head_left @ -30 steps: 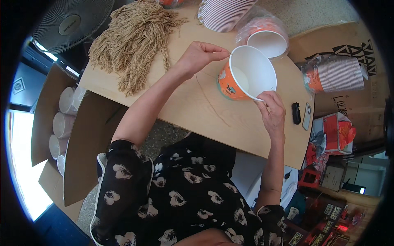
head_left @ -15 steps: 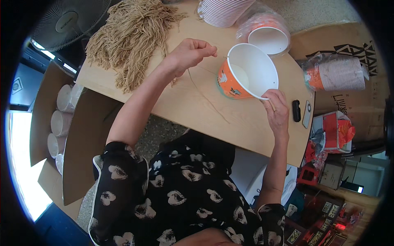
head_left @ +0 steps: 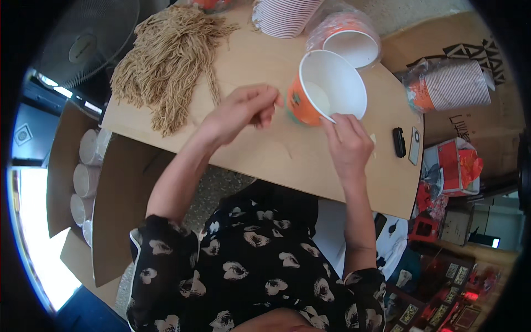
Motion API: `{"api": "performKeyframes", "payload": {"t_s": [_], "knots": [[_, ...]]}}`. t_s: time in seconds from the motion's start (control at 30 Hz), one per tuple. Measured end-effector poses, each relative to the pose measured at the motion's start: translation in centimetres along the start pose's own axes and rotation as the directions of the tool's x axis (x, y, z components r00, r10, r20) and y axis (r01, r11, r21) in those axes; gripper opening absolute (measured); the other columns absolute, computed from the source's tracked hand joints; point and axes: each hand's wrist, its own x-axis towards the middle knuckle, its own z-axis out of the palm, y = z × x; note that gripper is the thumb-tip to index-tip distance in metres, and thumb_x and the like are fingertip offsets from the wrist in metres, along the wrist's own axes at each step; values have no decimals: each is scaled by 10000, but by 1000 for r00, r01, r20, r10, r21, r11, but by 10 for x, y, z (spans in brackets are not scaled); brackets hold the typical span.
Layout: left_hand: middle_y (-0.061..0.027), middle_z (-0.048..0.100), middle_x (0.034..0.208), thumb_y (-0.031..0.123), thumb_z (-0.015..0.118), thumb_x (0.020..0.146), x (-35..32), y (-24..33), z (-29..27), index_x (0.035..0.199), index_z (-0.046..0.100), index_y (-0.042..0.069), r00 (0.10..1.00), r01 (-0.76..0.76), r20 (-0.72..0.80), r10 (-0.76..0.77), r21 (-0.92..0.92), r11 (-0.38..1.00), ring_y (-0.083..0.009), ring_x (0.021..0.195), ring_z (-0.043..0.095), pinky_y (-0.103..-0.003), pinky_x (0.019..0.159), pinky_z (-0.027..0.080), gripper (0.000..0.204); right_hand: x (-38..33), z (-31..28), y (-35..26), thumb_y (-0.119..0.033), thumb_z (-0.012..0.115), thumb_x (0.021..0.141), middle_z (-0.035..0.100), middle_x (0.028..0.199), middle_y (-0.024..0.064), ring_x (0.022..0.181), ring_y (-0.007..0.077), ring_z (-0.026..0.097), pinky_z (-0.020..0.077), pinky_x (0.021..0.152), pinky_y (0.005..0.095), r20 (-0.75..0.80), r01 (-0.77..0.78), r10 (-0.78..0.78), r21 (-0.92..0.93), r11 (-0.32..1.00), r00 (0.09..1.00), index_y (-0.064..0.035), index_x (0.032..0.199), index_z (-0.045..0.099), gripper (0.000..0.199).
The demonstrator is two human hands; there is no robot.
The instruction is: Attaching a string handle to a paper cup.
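A round paper bucket (head_left: 338, 83), orange outside and white inside, stands tilted on the table with its mouth toward me. Its near rim is pinched between the fingers and thumb of my right hand (head_left: 349, 141). Just left of the bucket is my left hand (head_left: 243, 112), slightly smeared by motion, fingers curled and closed. It appears to grip a thin tan cord (head_left: 289, 150), of which only a faint piece shows below the hand. A big bundle of tan cords (head_left: 168, 61) lies on the table at the far left.
Stacked paper buckets (head_left: 285, 16) and a plastic-wrapped one (head_left: 351, 47) stand at the back. Another wrapped stack (head_left: 456, 88) lies beyond the table's right edge. A black object (head_left: 399, 142) rests near that edge. On the left are an open carton (head_left: 113, 221) and a fan (head_left: 83, 50).
My left hand has come down and nearer to me. My right hand has moved left along the rim, and the bucket sits slightly farther left in view.
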Motion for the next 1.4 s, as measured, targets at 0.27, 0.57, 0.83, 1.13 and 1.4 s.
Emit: {"api": "performKeyframes", "payload": {"t_s": [0.27, 0.57, 0.83, 1.13, 1.4], "knots": [[-36, 638, 919, 286, 443, 1083, -41, 13, 50, 1111, 582, 30, 985, -148, 7, 172, -473, 869, -141, 966, 672, -279, 875, 558, 293, -7, 8, -65, -87, 670, 917, 659, 1058, 142, 855, 276, 680, 532, 712, 353, -120, -106, 156, 344, 933, 980, 4, 1151, 627, 255], [-59, 698, 1093, 201, 523, 1055, 6, 33, 83, 1100, 693, -17, 901, -425, 130, 413, 88, 901, -127, 981, 654, -291, 893, 550, 280, -25, -45, -46, -286, 480, 1066, 448, 659, -42, 562, 54, 387, 317, 532, 231, 580, -539, 237, 813, -220, 779, -5, 1077, 621, 315], [-99, 695, 1087, 298, 665, 940, 34, -7, 91, 1190, 672, 127, 685, -515, 454, 570, 855, -61, -263, 1170, 612, -544, 1102, 308, 303, -62, -73, -4, -215, 530, 1049, 363, 598, -68, 490, 21, 275, 205, 446, 211, 585, -441, 309, 790, -426, 750, 17, 1011, 634, 257], [-34, 698, 1034, 176, 675, 911, 44, 20, 47, 1104, 712, 141, 716, -534, 583, 384, 812, -236, -235, 1230, 572, -519, 1121, 317, 200, -84, -81, 14, -245, 524, 1046, 504, 610, 18, 508, 62, 402, 293, 465, 207, 498, -399, 336, 859, -322, 800, 41, 999, 633, 310], [-124, 685, 1116, 18, 668, 876, 34, 37, 53, 1154, 704, 101, 618, -518, 542, 570, 826, -224, -341, 1210, 581, -463, 1016, 472, 293, -76, -46, 10, -317, 525, 1040, 635, 1259, 144, 1053, 188, 599, 461, 877, 330, 403, -128, 557, 875, -467, 726, -41, 1213, 617, 338]]}}
